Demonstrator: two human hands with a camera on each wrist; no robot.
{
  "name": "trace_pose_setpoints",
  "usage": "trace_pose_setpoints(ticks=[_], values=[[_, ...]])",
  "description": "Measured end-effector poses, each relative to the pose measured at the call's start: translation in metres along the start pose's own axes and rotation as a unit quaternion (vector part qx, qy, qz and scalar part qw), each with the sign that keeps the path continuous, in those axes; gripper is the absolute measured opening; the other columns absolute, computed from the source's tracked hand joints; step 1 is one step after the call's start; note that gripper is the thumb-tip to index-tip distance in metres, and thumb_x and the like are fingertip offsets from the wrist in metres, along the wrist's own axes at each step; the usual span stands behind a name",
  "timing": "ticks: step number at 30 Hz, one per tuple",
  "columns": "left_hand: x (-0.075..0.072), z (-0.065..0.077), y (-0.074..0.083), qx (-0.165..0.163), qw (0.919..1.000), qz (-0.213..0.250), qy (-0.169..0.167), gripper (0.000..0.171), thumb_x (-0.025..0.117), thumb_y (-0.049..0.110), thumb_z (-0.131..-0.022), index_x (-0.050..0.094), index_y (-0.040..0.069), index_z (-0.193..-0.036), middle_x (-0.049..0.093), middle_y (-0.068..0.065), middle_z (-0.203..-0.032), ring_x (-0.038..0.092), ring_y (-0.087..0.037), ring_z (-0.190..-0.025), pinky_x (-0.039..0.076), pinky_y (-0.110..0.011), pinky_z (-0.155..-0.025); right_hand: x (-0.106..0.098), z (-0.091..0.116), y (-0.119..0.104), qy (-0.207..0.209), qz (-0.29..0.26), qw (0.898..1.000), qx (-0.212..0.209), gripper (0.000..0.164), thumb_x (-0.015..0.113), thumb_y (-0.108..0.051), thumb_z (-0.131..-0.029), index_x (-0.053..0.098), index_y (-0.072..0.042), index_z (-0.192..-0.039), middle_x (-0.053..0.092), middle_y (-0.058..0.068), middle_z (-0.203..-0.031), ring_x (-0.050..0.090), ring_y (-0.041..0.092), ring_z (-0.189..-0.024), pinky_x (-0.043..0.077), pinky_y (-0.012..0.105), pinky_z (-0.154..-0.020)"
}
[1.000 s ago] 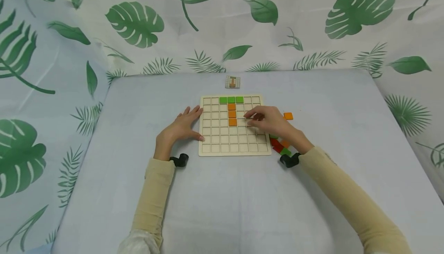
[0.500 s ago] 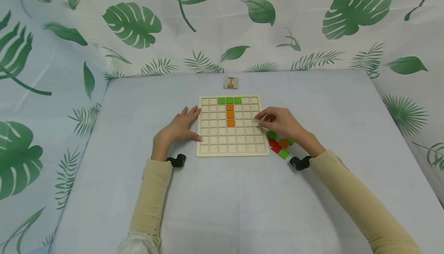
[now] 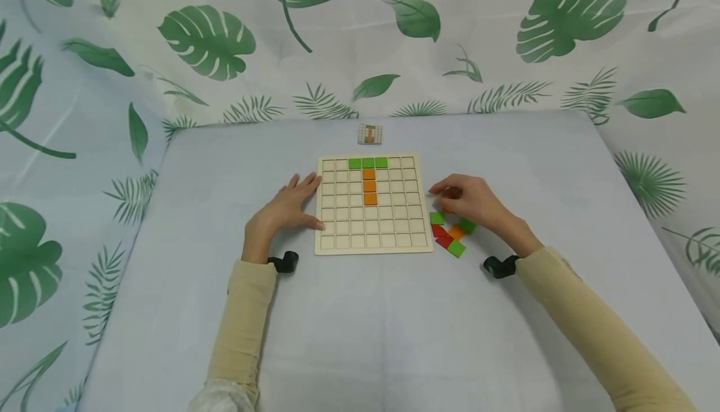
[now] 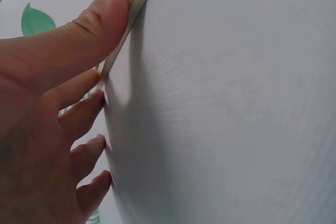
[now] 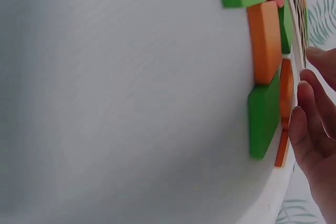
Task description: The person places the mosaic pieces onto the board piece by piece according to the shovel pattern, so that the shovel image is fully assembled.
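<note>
Left hand [image 3: 284,207] spread, thumb wide; right hand [image 3: 469,199] loosely bent, thumb and forefinger parted.

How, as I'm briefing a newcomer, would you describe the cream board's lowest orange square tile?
On the white-covered table lies a cream gridded board. From its three green square tiles, a column of orange tiles runs toward the viewer. Your orange square tile ends that column, alone having bare cells on three sides.

From afar I see a broad table covered in whitish cloth [image 3: 382,324], and flat on it lies a cream, square gridded board [image 3: 400,227]! Beyond sits a small card with a brown figure [image 3: 370,134]; beside the board's right edge, little flat green tiles [image 3: 456,249], red tiles [image 3: 444,242] and orange tiles [image 3: 456,232] bunch together.
</note>
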State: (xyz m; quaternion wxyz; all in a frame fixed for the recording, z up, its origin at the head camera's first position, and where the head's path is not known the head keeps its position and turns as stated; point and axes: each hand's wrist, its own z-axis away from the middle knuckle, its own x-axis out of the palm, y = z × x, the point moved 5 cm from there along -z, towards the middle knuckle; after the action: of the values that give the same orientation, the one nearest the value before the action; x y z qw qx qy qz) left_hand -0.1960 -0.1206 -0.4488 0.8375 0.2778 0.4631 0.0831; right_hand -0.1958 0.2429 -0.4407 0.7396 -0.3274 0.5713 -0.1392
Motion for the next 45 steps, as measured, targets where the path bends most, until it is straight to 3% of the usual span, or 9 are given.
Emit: trace_pose_setpoints(ticks=[9,30,36,45], values=[[0.001,-0.002,-0.004,-0.006,0.9998,-0.018,0.003,0.111,0.083,0.033,-0.087,0.008,0.015,-0.167,0.001,-0.005,-0.175,-0.009,-0.033,-0.16,-0.002,-0.05,-0.132,-0.005,0.008,0.009,0.012,0.019,1.0,-0.006,0.025,0.073,-0.013,-0.095,0.075,-0.005,-0.119,0.072,0.011,-0.111,0.063,0.025,-0.093,0.054,0.035,-0.083],[0.0,-0.004,-0.007,-0.006,0.9999,0.006,0.015,0.111,0.085,0.031,-0.085,0.013,0.015,-0.167,0.003,-0.005,-0.175,-0.009,-0.033,-0.16,-0.002,-0.051,-0.131,-0.011,0.004,0.015,0.043,0.056,0.997,-0.043,0.027,0.067,0.003,-0.093,0.072,0.001,-0.12,0.067,0.02,-0.12,0.062,0.035,-0.101,0.057,0.052,-0.091],[-0.001,-0.005,-0.004,-0.005,0.9998,0.009,0.017,0.111,0.086,0.03,-0.085,0.013,0.015,-0.167,0.003,-0.005,-0.175,-0.009,-0.033,-0.16,-0.003,-0.05,-0.132,-0.011,0.003,0.016,0.047,0.068,0.996,-0.044,0.028,0.071,0.0,-0.093,0.072,0.003,-0.12,0.066,0.021,-0.115,0.061,0.033,-0.094,0.057,0.048,-0.085],[-0.001,-0.004,0.001,-0.003,0.9998,0.014,0.014,0.11,0.086,0.029,-0.084,0.015,0.015,-0.167,0.004,-0.005,-0.175,-0.009,-0.033,-0.16,-0.002,-0.052,-0.131,-0.011,0.001,0.017,0.057,0.077,0.995,-0.026,0.027,0.074,-0.008,-0.094,0.073,0.003,-0.118,0.063,0.02,-0.107,0.053,0.03,-0.086,0.047,0.037,-0.074]])
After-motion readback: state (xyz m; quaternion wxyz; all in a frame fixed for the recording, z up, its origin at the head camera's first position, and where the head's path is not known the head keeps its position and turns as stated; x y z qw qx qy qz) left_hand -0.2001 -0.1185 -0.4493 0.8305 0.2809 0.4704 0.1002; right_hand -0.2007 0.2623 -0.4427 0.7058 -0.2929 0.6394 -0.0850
